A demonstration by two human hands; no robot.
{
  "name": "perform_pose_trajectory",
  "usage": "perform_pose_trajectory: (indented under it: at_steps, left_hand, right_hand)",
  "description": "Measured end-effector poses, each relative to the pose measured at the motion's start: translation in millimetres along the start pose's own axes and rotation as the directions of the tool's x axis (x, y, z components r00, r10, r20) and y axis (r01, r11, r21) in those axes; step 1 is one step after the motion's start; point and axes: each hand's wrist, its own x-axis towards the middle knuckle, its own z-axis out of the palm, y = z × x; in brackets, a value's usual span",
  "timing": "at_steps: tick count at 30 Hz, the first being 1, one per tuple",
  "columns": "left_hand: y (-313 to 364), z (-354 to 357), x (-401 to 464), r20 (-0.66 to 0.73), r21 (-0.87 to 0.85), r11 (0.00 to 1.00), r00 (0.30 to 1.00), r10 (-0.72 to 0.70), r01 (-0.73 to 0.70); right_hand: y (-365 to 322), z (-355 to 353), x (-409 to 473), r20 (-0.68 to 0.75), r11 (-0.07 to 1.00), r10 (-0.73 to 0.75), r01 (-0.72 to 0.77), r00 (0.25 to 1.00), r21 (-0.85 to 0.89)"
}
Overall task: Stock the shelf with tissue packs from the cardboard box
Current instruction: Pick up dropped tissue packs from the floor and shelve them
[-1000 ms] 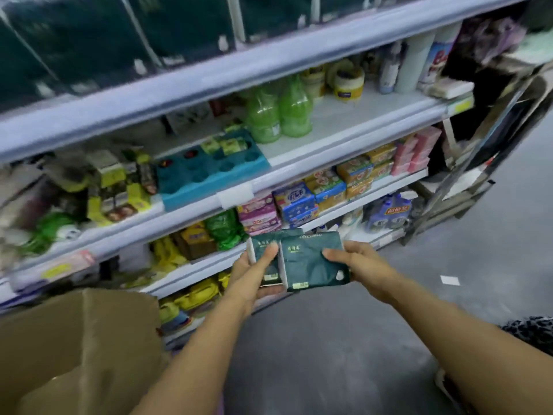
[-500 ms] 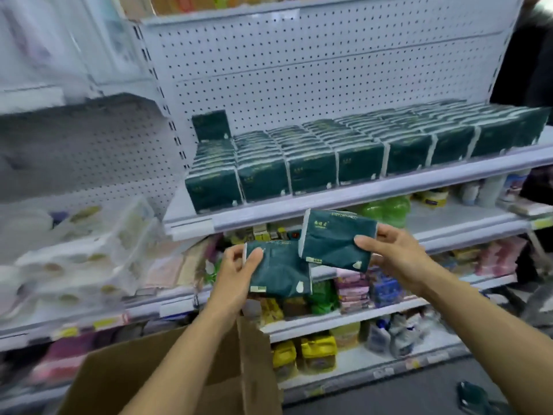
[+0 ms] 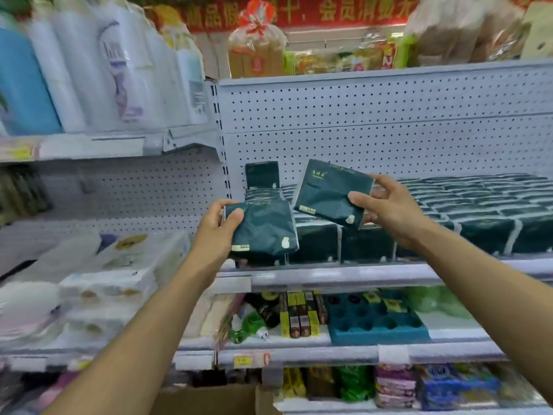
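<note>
Your left hand (image 3: 216, 227) curls its thumb and fingers round one dark green tissue pack (image 3: 263, 227); your right hand (image 3: 386, 209) pinches a second pack (image 3: 327, 191), tilted, just above the stocked row (image 3: 449, 205). You are at the placing step: lay each pack on the shelf (image 3: 344, 275), likely atop the left stacks. The cardboard box (image 3: 209, 399) sits below.

Back wall: white pegboard panel (image 3: 374, 124), dotted with holes, runs behind the shelving.
Upright: a slotted metal post (image 3: 220, 139) splits the two bays.
Up top: red banner (image 3: 299, 10) with yellow characters, blurred.
Left bay: pale wrapped paper rolls (image 3: 89, 70) above, more bundles (image 3: 98, 283) below.
Lower tier: blue moulded tray (image 3: 377, 322), small boxed goods (image 3: 299, 319) beside it.
</note>
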Motion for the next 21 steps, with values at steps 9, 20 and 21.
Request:
perform_pose_trajectory:
  at_steps: [9, 20, 21]
  left_hand:
    - [4.6, 18.1, 123.4, -0.099, 0.034, 0.999, 0.995, -0.007, 0.010]
    - [-25.5, 19.5, 223.9, -0.217, 0.057, 0.995, 0.974, -0.068, 0.082]
    - [-29.2, 17.8, 228.7, -0.227, 0.052, 0.995, 0.971, -0.072, 0.086]
  right_hand:
    - [18.4, -0.6, 171.7, -0.018, 0.970, 0.008, -0.012, 1.000, -0.244]
    - [74.8, 23.2, 310.7, 0.017, 0.916, 0.038, -0.028, 0.999, -0.400]
    - [78.1, 26.4, 317.4, 0.011, 0.917, 0.044, -0.036, 0.999, -0.396]
